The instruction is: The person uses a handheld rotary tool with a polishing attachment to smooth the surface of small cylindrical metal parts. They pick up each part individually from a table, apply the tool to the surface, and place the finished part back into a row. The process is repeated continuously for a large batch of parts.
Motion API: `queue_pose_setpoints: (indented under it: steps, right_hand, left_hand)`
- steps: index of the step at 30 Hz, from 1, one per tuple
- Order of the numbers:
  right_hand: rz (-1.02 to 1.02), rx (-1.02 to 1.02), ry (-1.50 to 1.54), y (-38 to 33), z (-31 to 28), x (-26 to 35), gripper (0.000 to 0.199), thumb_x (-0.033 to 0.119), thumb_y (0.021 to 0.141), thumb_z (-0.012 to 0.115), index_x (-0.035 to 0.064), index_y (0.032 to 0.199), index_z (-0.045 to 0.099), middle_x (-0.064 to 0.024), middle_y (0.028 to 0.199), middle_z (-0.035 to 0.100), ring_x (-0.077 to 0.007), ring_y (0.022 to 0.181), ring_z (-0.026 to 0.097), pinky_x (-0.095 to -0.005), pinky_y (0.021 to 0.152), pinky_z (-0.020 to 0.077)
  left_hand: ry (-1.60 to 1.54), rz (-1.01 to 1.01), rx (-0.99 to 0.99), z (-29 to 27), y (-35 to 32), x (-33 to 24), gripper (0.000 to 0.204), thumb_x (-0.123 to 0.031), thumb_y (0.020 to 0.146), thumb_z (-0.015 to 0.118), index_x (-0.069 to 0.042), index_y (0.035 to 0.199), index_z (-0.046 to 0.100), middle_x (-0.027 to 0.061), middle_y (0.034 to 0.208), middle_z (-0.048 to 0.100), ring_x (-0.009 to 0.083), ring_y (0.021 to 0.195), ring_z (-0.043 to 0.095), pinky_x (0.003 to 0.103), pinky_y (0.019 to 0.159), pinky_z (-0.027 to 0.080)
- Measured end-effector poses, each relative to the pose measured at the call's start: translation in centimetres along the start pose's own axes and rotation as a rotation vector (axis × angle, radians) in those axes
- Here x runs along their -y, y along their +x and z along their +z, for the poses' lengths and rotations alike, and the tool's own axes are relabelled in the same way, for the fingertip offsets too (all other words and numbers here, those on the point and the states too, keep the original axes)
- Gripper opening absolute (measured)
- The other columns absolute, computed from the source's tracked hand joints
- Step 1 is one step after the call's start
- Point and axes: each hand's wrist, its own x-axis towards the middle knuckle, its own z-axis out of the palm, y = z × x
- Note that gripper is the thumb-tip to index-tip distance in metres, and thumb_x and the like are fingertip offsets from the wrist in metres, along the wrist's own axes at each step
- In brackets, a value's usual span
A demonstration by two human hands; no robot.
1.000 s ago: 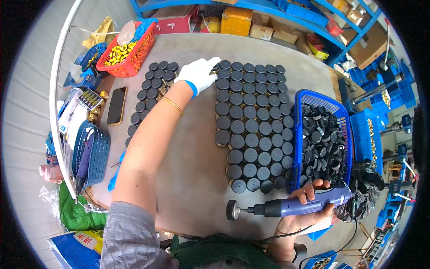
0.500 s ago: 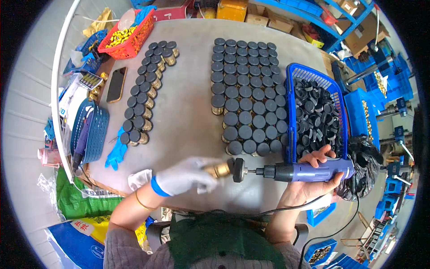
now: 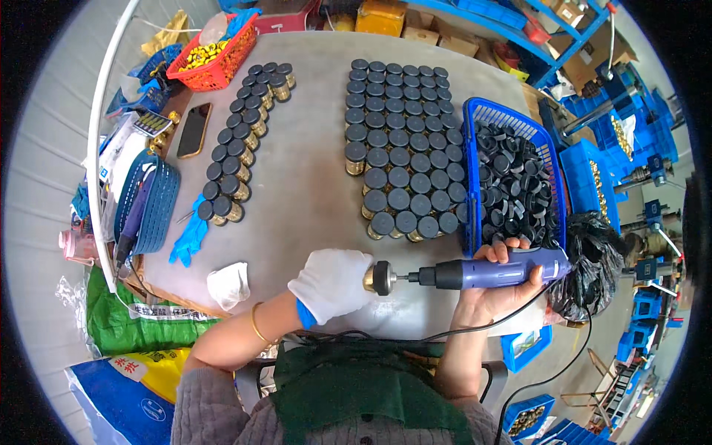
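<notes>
My left hand (image 3: 331, 285), in a white glove, is closed around a brass fitting (image 3: 368, 279), most of which the fingers hide. My bare right hand (image 3: 506, 285) grips a purple electric screwdriver (image 3: 489, 272) from below, its shaft lying level and pointing left. The black round head (image 3: 382, 278) at the shaft's tip meets the fitting's right end. Whether a separate cap sits between them cannot be made out. Beyond my hands stands a block of black-capped brass fittings (image 3: 399, 157), in tight rows. A narrower group of capped fittings (image 3: 236, 165) stands to the left.
A blue basket (image 3: 469, 174) of loose black caps stands right of the rows. At the left are a phone (image 3: 194, 130), a blue glove (image 3: 189, 236), a white cloth (image 3: 228, 285) and a dark blue-green basket (image 3: 159, 211). The screwdriver's black cable (image 3: 475, 328) runs along the near table edge.
My left hand has brought the fitting right, against the screwdriver's head; a gap showed there before. The screwdriver sits slightly farther left and up in the picture. The whole view has shifted a little.
</notes>
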Motion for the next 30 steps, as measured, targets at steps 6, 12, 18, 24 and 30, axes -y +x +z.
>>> queue_pose_setpoints:
  steps: [6,12,18,24,30]
  right_hand:
    - [-0.046,-0.009,0.155,0.3,1.1,2.5,0.046,0.034,0.078,0.063,0.0049,0.111,0.049,-0.0111,0.102,0.057,-0.0185,0.078,0.054,-0.0283,0.064,0.0473]
    - [0.007,-0.032,0.149,0.5,0.0,1.7,0.043,0.033,0.078,0.063,0.0043,0.107,0.049,-0.0129,0.101,0.057,-0.0183,0.077,0.054,-0.0269,0.064,0.0475]
    - [0.069,-0.039,0.131,0.5,0.3,-0.2,0.041,0.036,0.078,0.062,0.0041,0.099,0.049,-0.0111,0.092,0.056,-0.0168,0.071,0.051,-0.0265,0.062,0.0453]
    - [0.018,0.012,0.024,0.8,0.5,-0.9,0.041,0.039,0.077,0.062,0.0044,0.095,0.049,-0.0087,0.088,0.053,-0.0156,0.068,0.048,-0.0269,0.061,0.0427]
    - [0.006,0.009,0.034,1.0,0.8,-2.0,0.044,0.039,0.077,0.062,0.0043,0.1,0.048,-0.0092,0.092,0.054,-0.0161,0.068,0.048,-0.027,0.061,0.0431]
  left_hand:
    - [0.082,0.222,-0.26,-4.7,0.1,0.0,0.031,-0.039,0.064,0.071,-0.01,0.072,0.063,0.012,0.083,0.061,0.0327,0.075,0.06,0.043,0.068,0.047]
    - [-1.134,-0.248,0.253,-5.0,-1.1,2.5,0.027,-0.029,0.074,0.072,-0.006,0.087,0.065,-0.0008,0.065,0.059,0.0034,0.053,0.049,0.019,0.045,0.036]
    - [-0.185,0.181,0.199,-2.3,-0.5,1.2,0.036,-0.036,0.075,0.062,-0.005,0.092,0.065,0.0148,0.068,0.062,0.0288,0.062,0.062,0.038,0.056,0.047]
    - [-0.007,0.029,0.114,-1.9,0.1,1.0,0.03,-0.038,0.071,0.063,-0.009,0.079,0.063,0.0135,0.072,0.063,0.0336,0.07,0.062,0.042,0.064,0.049]
    - [0.018,0.014,0.139,-2.3,1.0,1.8,0.033,-0.041,0.07,0.064,-0.009,0.081,0.061,0.0129,0.074,0.063,0.0334,0.068,0.062,0.043,0.062,0.049]
